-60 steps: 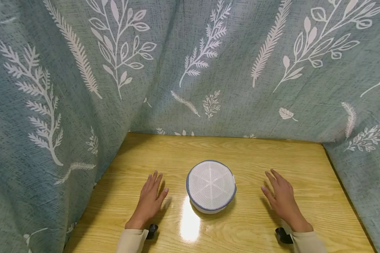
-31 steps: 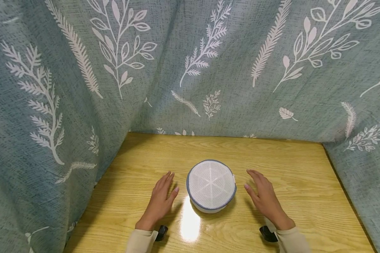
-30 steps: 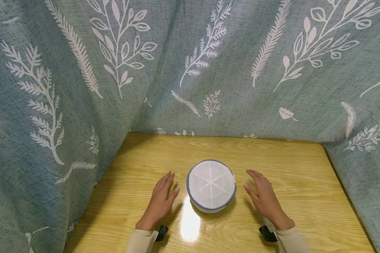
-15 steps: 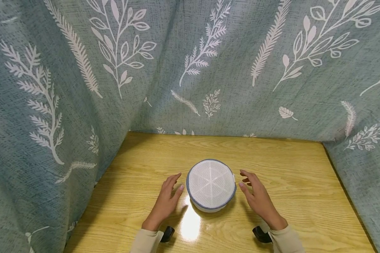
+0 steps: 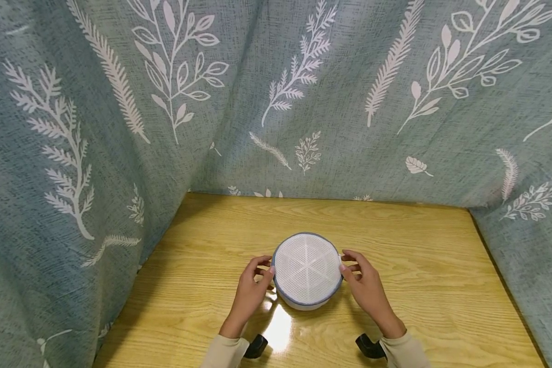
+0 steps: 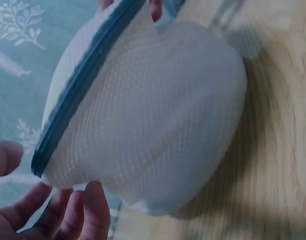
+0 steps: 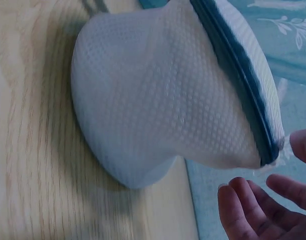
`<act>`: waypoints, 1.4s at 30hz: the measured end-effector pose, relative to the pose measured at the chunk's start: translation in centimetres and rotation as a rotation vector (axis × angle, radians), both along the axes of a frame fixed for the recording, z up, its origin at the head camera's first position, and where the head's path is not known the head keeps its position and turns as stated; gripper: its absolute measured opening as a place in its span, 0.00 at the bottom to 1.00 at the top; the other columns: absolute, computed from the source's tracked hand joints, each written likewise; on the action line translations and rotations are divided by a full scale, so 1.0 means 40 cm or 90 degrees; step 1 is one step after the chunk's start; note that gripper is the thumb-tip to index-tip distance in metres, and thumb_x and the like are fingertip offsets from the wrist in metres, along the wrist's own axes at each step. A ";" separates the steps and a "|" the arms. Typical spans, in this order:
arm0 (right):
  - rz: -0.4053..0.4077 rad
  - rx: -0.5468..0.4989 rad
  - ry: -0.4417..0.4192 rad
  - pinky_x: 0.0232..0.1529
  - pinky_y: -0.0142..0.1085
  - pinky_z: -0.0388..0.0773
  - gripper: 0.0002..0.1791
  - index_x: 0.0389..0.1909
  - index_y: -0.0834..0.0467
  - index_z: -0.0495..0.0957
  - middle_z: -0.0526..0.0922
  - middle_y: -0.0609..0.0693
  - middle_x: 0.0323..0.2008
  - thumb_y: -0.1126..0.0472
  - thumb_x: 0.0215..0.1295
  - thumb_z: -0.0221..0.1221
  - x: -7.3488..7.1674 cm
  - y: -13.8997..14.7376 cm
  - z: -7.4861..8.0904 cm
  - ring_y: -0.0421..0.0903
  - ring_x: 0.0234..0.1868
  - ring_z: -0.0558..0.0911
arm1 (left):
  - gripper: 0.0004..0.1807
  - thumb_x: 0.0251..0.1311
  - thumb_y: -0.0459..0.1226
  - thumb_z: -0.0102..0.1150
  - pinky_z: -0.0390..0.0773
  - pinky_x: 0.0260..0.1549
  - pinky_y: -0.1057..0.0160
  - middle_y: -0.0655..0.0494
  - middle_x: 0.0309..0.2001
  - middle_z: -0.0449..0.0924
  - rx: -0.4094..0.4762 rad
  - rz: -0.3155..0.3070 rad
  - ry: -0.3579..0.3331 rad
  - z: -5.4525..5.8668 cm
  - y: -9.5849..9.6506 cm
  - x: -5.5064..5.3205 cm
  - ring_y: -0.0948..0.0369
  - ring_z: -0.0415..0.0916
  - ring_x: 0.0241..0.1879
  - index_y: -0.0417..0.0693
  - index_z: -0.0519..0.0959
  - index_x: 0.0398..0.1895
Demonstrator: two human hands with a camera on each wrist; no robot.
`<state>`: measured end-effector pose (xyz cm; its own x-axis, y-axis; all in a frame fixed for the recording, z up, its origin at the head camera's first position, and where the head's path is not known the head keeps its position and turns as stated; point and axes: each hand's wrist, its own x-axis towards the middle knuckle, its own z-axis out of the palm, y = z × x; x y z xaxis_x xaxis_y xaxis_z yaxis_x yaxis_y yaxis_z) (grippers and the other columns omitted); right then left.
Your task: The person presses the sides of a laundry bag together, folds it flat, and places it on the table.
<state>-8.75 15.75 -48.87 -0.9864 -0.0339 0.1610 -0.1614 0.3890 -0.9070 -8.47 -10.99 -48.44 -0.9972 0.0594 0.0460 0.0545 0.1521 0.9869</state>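
A round white mesh laundry bag (image 5: 306, 276) with a blue zipper band (image 6: 85, 90) stands on the wooden table, its flat top facing up. My left hand (image 5: 251, 290) is at the bag's left side, thumb right at the rim and fingers loosely curved beside the wall. On the opposite side, my right hand (image 5: 369, 289) has its thumb close to the zipper edge by a small white tab. In the right wrist view, a gap shows between those fingers (image 7: 238, 200) and the mesh. Both wrist views show the soft side wall dented inward.
The wooden table (image 5: 423, 245) is bounded at the back and both sides by a blue-green leaf-print curtain (image 5: 340, 143). Black wrist devices sit under both cuffs, the left device (image 5: 256, 346) and the right device (image 5: 369, 346).
Both hands have moved inward from either side, from well apart to right at the bag's rim, with fingers bending a little more. The bag has stayed in place.
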 end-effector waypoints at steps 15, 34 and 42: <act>-0.020 -0.079 -0.034 0.31 0.42 0.82 0.17 0.53 0.56 0.74 0.78 0.54 0.41 0.61 0.62 0.60 -0.015 -0.010 -0.052 0.50 0.37 0.79 | 0.15 0.58 0.27 0.58 0.80 0.29 0.44 0.37 0.44 0.72 0.051 0.046 -0.048 0.006 0.024 0.001 0.54 0.75 0.33 0.31 0.74 0.49; -0.031 -0.082 -0.088 0.33 0.46 0.81 0.18 0.51 0.66 0.74 0.78 0.61 0.38 0.70 0.59 0.60 0.001 -0.028 0.010 0.52 0.35 0.81 | 0.15 0.56 0.29 0.61 0.82 0.24 0.56 0.43 0.41 0.74 0.051 0.068 -0.059 -0.106 0.024 -0.025 0.60 0.77 0.26 0.36 0.76 0.47; -0.023 -0.082 -0.088 0.31 0.39 0.81 0.18 0.51 0.67 0.74 0.79 0.60 0.36 0.70 0.59 0.61 -0.013 -0.018 -0.033 0.51 0.34 0.80 | 0.14 0.55 0.25 0.59 0.80 0.24 0.44 0.38 0.40 0.73 0.063 0.053 -0.089 -0.069 0.026 -0.017 0.56 0.77 0.24 0.30 0.75 0.46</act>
<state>-9.29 15.02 -50.18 -0.9996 0.0148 0.0243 -0.0193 0.2710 -0.9624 -9.16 -9.95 -51.19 -0.9956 -0.0222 -0.0916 -0.0926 0.0523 0.9943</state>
